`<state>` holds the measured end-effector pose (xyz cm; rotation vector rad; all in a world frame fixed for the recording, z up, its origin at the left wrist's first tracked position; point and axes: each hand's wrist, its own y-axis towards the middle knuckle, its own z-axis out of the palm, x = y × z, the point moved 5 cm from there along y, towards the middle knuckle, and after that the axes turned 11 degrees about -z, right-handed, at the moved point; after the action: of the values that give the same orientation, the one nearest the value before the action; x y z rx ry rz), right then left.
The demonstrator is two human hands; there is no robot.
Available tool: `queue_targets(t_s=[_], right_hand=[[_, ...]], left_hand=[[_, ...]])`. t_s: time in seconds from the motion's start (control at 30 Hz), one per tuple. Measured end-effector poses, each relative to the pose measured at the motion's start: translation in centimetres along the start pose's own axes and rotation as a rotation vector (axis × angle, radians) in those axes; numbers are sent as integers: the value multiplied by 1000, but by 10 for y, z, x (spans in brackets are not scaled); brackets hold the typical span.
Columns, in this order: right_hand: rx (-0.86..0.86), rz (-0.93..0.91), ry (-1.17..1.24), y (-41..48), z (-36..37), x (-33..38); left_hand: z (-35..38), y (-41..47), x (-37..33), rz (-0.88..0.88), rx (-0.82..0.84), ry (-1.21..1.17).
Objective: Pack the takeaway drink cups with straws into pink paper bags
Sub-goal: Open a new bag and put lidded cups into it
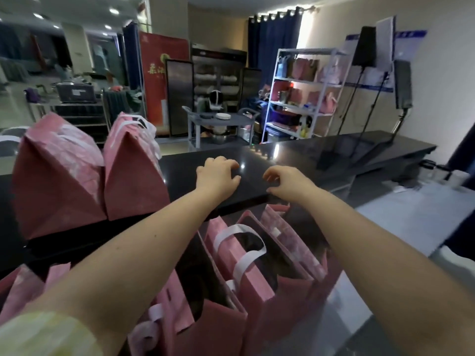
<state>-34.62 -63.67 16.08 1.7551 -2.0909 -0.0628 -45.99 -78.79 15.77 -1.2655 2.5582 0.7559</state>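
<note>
BAGS: two closed pink paper bags upright on tabletop, left of left hand; tops folded, likely packed | open pink paper bags beneath forearms, mouths up for loading | CUPS: no drink cups discernible | HANDS: left hand and right hand empty, fingers loosely curled over tabletop.

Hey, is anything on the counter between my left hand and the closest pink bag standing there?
Nothing visible stands in the way. Only bare black counter lies between the left hand and the nearer pink bag, which stands to the hand's left. The hand's fingers are loosely curled and its grip holds nothing.
</note>
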Motion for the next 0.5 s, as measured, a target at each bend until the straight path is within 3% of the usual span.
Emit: queue_targets(t_s=[0.13, 0.3, 0.5], right_hand=[[28, 30, -8, -27, -4, -35], [-35, 17, 37, -48, -9, -77], [90, -58, 108, -66, 7, -130]], left_hand=[[24, -17, -37, 77, 30, 8], [56, -28, -77, 145, 76, 179], [83, -41, -111, 8, 142, 212]])
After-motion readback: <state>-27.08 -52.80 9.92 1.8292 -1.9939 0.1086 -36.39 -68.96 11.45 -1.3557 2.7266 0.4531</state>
